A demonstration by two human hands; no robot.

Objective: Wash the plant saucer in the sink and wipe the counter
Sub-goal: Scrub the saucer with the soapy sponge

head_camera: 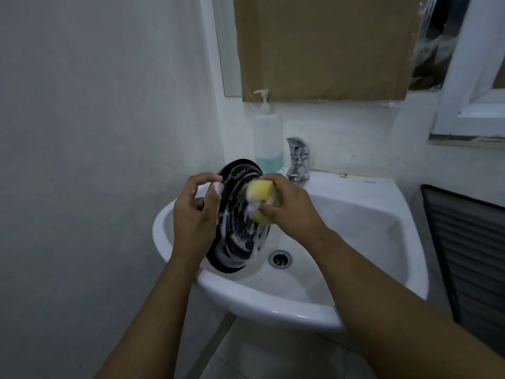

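A black round plant saucer, streaked with white foam, stands on edge over the left side of the white sink. My left hand grips its left rim, fingers soapy. My right hand squeezes a yellow sponge pressed against the saucer's upper face. Part of the saucer is hidden behind my left hand.
A chrome tap stands at the back of the sink, no water running. A pump bottle with blue-green soap stands left of it. The drain lies in the basin. A wall is close on the left; a dark louvred panel on the right.
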